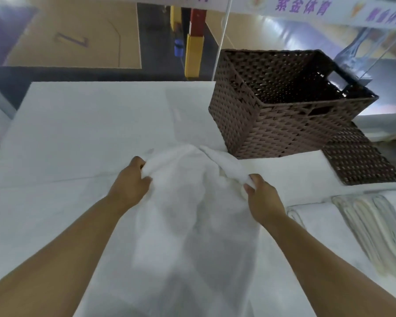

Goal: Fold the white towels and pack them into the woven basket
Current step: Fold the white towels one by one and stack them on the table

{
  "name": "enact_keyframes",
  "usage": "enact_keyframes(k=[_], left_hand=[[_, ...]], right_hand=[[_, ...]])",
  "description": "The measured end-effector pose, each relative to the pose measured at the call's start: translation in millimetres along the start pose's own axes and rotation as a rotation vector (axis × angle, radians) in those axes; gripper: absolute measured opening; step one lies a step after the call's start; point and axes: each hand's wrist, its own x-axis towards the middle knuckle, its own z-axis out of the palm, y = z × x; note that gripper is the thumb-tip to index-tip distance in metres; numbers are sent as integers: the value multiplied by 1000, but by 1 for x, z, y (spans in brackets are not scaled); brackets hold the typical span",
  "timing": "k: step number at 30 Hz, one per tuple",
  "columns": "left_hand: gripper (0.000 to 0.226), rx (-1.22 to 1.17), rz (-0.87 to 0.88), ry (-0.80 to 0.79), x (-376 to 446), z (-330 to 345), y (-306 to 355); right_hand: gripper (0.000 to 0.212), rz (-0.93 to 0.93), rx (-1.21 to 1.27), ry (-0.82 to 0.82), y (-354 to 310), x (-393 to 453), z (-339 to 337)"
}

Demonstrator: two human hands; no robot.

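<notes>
Head: towel lengthwise, toward basket.

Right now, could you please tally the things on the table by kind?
White towel held in both hands: 1
Folded towel stacks: 1
Woven basket: 1
Woven lid: 1
Total: 4

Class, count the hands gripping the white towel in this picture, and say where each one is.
2. The left hand grips the towel at its left top edge; the right hand grips its right top edge, nearer the woven basket.
</notes>
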Motion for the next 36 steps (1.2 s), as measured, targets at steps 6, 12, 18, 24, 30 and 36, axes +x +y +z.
enact_keyframes(k=[6, 12, 18, 24, 30, 36], left_hand=[[25, -203, -28, 341, -38, -73, 4], [48, -225, 62, 574, -92, -136, 29], [19, -39, -122, 501, -151, -122, 6], [33, 259, -462, 9, -197, -52, -45], [34, 480, -404, -281, -206, 5, -65], [45, 446, -143, -184, -181, 45, -52]], right_hand=[[31, -157, 91, 94, -64, 12, -46], [36, -383, 178, 269, -119, 1, -97], [38, -451, -66, 254, -89, -24, -77], [49, -188, -427, -334, -4, -42, -25], [46, -231, -615, -388, 30, -66, -2], [61, -442, -503, -477, 33, -75, 25]])
